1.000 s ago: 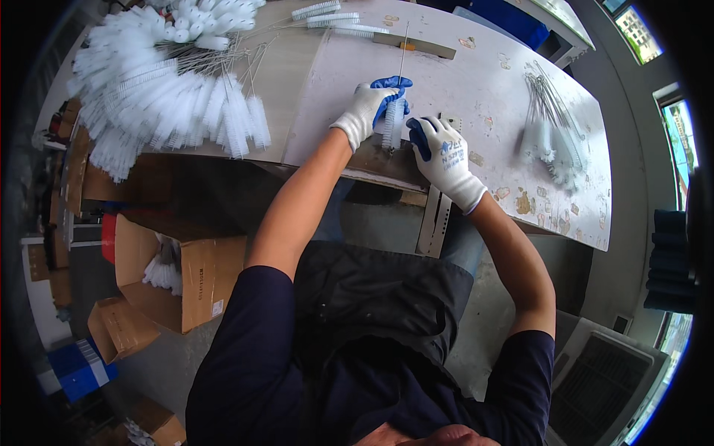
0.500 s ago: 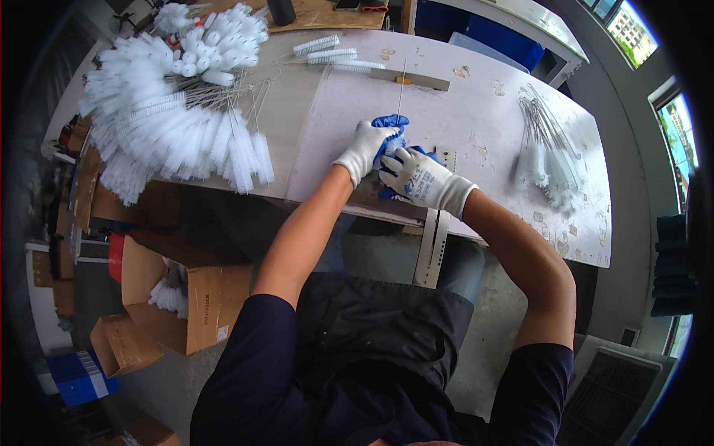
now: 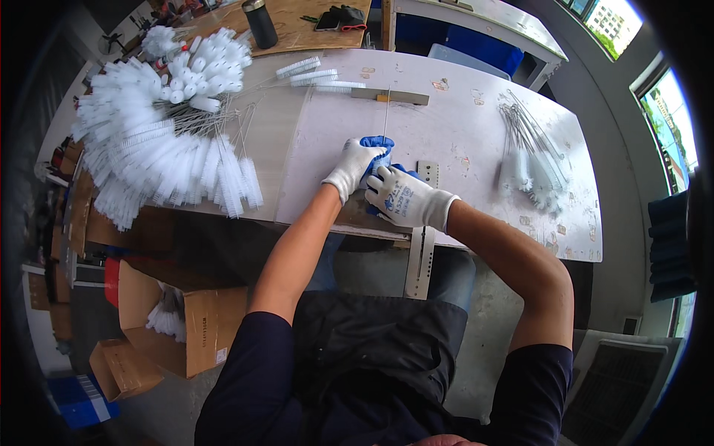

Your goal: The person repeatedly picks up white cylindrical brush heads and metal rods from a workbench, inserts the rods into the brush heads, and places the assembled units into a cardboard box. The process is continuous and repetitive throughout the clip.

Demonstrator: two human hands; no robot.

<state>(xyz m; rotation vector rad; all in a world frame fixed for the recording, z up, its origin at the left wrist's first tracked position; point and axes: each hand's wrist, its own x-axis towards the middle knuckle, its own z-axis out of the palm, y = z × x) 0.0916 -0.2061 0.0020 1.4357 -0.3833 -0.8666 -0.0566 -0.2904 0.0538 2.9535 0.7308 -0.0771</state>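
Both my hands wear white gloves with blue palms and meet near the front edge of the table. My left hand (image 3: 355,165) is closed round a bottle brush (image 3: 386,119), whose thin wire stem sticks out away from me, past a flat metal bar. Close below it my right hand (image 3: 405,196) has its fingers curled in at the brush's lower part, which the gloves mostly hide. A perforated metal strip (image 3: 420,260) runs down from the table edge beside my right hand.
A large heap of white bottle brushes (image 3: 171,171) covers the table's left. Several more brushes (image 3: 529,163) lie on the right, and a few (image 3: 312,77) at the back. The metal bar (image 3: 409,97) lies ahead. An open cardboard box (image 3: 212,331) stands below left.
The whole view has shifted, so the table and things on it appear a little further left and lower. My hands keep nearly the same hold on the brush.
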